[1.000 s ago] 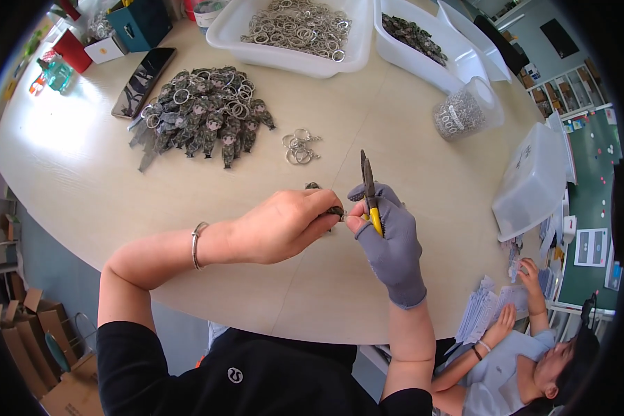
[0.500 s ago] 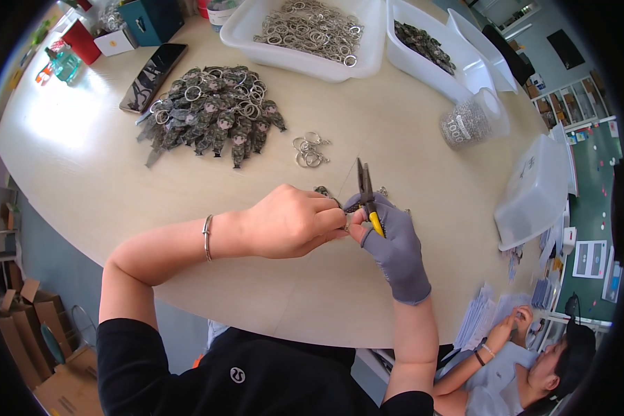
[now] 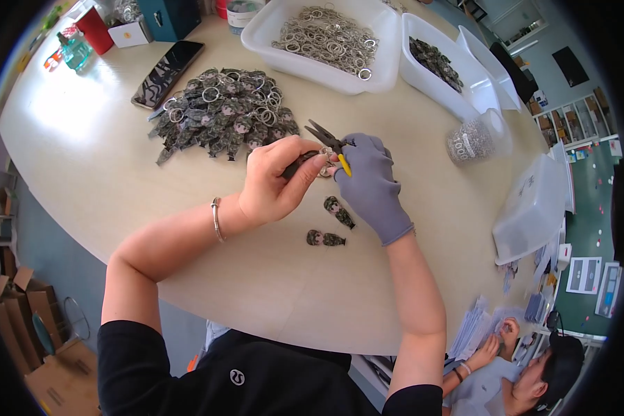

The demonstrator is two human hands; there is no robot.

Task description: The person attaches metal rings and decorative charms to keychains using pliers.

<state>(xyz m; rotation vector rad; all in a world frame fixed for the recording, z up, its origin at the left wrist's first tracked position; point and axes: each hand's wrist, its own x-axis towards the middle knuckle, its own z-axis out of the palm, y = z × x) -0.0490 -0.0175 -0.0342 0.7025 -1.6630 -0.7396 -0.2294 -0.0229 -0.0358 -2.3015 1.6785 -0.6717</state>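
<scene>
My bare left hand (image 3: 274,182) pinches a small dark charm with a metal ring (image 3: 324,164) above the round pale table (image 3: 104,173). My right hand (image 3: 371,186), in a grey glove, grips pliers with yellow handles (image 3: 329,142), their jaws pointing up and left, right against the ring. Two small figure charms (image 3: 331,223) lie on the table just below my hands. A heap of finished figure keychains (image 3: 222,114) lies beyond my left hand.
A white tray of metal rings (image 3: 326,41) and a second white tray of dark charms (image 3: 440,66) stand at the far edge. A phone (image 3: 168,64), a clear bag of small parts (image 3: 473,139) and a lidded plastic box (image 3: 534,208) are nearby. Another person sits at the lower right (image 3: 527,374).
Both hands have shifted up the picture toward the keychain heap, still joined at the ring. Two loose figure charms now show on the table below the hands.
</scene>
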